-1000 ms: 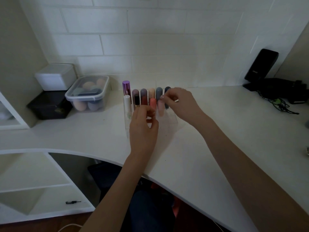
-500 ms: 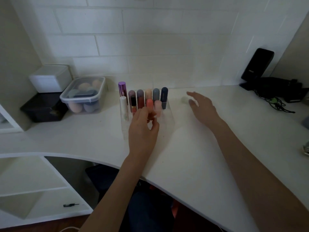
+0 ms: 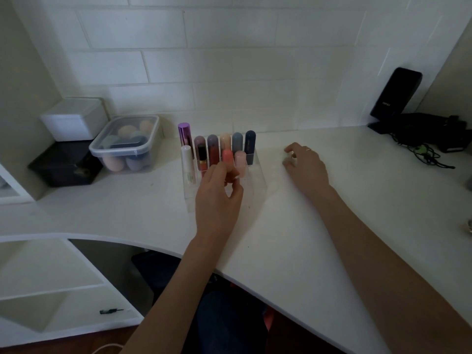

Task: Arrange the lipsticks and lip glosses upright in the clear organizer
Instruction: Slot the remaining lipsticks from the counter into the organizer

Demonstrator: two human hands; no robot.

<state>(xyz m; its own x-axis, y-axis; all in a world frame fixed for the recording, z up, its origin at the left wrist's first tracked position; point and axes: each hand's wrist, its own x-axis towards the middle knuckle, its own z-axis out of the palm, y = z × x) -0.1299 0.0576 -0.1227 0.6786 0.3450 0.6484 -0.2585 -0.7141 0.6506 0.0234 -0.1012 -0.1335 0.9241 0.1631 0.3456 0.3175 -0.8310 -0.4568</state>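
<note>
The clear organizer stands on the white counter with several lipsticks and glosses upright in it. Among them are a purple metallic tube, a white tube, a coral one and a pale pink one. My left hand is at the organizer's front, with thumb and fingers pinched on it just below the coral lipstick. My right hand lies on the counter to the right of the organizer. Its index finger and thumb curl round a small pale tube, which is mostly hidden.
A lidded plastic tub of makeup sponges sits left of the organizer, beside a white box stacked on a black box. A black speaker and cables fill the back right corner. The counter's curved edge runs in front.
My right hand left the organizer's back row, swung right over the counter and curled round the small pale tube. My left hand stayed at the organizer.
</note>
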